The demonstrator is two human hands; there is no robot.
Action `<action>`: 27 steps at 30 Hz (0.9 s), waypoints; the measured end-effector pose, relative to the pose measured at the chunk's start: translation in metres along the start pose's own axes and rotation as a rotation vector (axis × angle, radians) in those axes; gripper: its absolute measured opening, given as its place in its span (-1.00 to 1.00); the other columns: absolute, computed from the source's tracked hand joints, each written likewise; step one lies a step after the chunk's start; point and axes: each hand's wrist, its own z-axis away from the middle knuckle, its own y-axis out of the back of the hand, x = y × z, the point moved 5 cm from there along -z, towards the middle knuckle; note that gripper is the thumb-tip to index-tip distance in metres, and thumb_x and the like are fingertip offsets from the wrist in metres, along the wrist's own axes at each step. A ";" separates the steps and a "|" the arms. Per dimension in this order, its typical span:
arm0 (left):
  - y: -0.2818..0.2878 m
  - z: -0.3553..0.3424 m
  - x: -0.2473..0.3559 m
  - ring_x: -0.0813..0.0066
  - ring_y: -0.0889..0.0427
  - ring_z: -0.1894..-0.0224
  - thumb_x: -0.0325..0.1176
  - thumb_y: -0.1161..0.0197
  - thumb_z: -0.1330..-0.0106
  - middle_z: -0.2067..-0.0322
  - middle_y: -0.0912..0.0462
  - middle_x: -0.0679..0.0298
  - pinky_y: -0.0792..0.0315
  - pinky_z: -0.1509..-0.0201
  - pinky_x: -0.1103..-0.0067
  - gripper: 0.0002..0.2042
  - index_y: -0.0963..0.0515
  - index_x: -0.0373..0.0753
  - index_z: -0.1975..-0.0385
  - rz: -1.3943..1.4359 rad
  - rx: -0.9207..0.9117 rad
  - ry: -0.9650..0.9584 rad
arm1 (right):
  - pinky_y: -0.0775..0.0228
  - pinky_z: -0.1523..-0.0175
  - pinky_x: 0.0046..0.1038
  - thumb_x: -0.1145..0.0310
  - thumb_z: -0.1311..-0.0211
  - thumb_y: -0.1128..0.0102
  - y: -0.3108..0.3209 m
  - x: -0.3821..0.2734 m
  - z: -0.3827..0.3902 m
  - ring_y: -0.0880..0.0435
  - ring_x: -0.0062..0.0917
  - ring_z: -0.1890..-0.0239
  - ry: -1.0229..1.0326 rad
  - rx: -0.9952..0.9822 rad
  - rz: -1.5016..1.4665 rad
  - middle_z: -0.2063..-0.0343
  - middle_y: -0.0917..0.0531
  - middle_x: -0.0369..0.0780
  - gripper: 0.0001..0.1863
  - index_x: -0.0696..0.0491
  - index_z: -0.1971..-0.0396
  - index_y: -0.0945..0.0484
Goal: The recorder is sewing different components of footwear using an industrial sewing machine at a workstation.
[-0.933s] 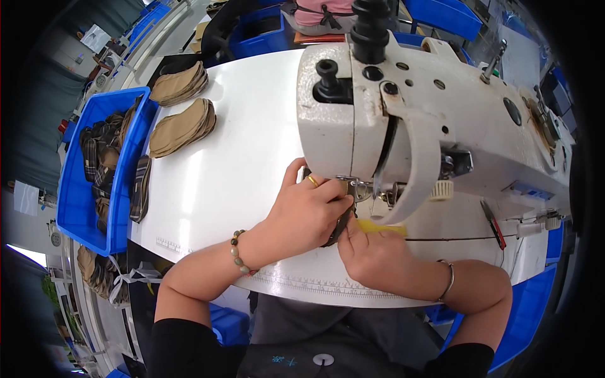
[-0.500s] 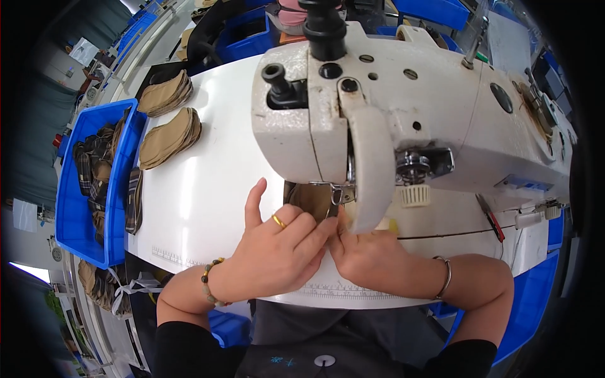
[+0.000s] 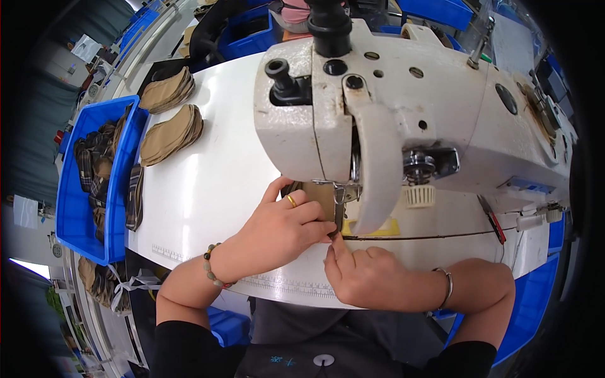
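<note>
Under the needle area of a white sewing machine (image 3: 296, 138) lies a brown fabric piece (image 3: 318, 192) with a dark edge. My left hand (image 3: 283, 227), wearing a gold ring, lies over its near left part, thumb and fingers closed on it. My right hand (image 3: 375, 277) is curled just nearer, its index fingertip against the fabric's near corner beside my left fingertips. What its fingers pinch, if anything, is hidden. A narrow dark strip (image 3: 428, 237) runs from that corner rightward over the table.
Two stacks of brown fabric pieces (image 3: 171, 135) lie at the left. Beside them stands a blue bin (image 3: 113, 246) of plaid and brown pieces. Red-handled snips (image 3: 491, 218) lie at the right. A yellow patch (image 3: 384, 228) shows under the machine arm. A ruler scale (image 3: 283, 286) runs along the near edge.
My right hand has drawn slightly nearer, its thumb lower. My left hand has shifted and its raised index finger has come down beside the fabric. More of the fabric and the yellow patch shows.
</note>
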 end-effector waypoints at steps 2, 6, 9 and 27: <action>-0.001 -0.002 0.000 0.47 -0.46 0.27 -0.25 -0.36 -0.10 0.45 -0.48 0.48 -0.26 -0.23 0.34 -0.85 -0.71 -0.07 0.35 0.058 0.035 -0.063 | -0.19 0.63 -0.66 0.39 0.09 -0.17 0.000 -0.001 0.001 -0.47 -0.70 0.72 0.000 -0.006 -0.004 0.35 -0.74 0.02 -0.77 0.17 0.42 -0.67; -0.006 -0.003 -0.001 0.45 -0.46 0.29 -0.24 -0.37 -0.09 0.45 -0.49 0.46 -0.29 -0.18 0.41 -0.86 -0.71 -0.07 0.38 0.092 0.056 -0.073 | -0.18 0.65 -0.65 0.39 0.10 -0.17 -0.001 0.000 0.001 -0.47 -0.71 0.72 0.005 0.014 -0.033 0.36 -0.73 0.06 -0.77 0.21 0.45 -0.65; -0.007 -0.005 -0.003 0.45 -0.46 0.30 -0.24 -0.36 -0.09 0.44 -0.50 0.46 -0.31 -0.17 0.42 -0.86 -0.70 -0.09 0.38 0.142 0.082 -0.092 | -0.18 0.68 -0.65 0.39 0.10 -0.17 -0.001 0.001 0.001 -0.47 -0.70 0.72 0.019 0.035 -0.062 0.38 -0.72 0.11 -0.76 0.26 0.49 -0.64; -0.017 -0.015 -0.027 0.52 -0.63 0.14 -0.29 -0.35 -0.09 0.30 -0.65 0.52 -0.26 -0.11 0.41 -0.88 -0.71 -0.06 0.38 0.147 0.084 -0.018 | -0.34 0.66 -0.56 0.42 0.07 -0.18 -0.014 0.019 -0.006 -0.55 -0.65 0.70 -0.053 0.032 -0.008 0.27 -0.72 0.11 -0.72 0.24 0.33 -0.66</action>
